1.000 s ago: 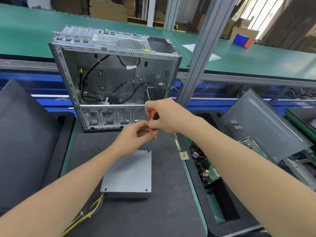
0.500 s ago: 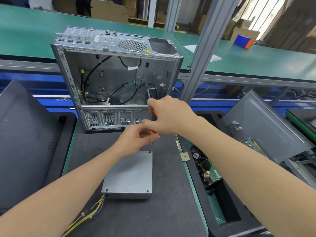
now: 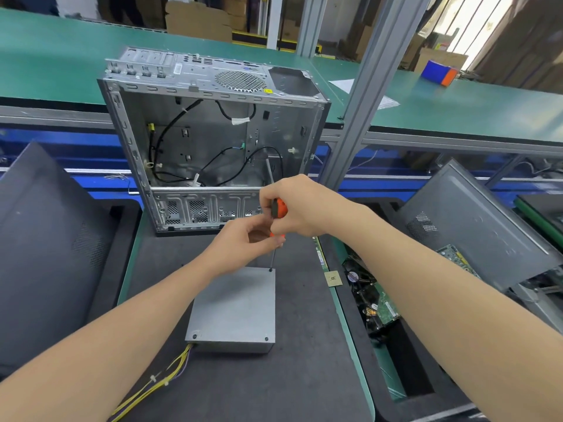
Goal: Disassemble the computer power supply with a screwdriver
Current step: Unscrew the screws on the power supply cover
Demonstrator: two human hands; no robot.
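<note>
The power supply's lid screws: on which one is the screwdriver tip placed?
The far-right corner screw, on the side toward the computer case; the screwdriver shaft ends on it. The near-left screw and near-right screw are untouched.

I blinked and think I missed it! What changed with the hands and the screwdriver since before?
The right hand twisted its grip round the screwdriver handle, so more orange shows again. Nothing was let go. The left hand still pinches the handle's lower end, the tip stays on the power supply at its far right corner screw, and the computer case has not moved.
</note>
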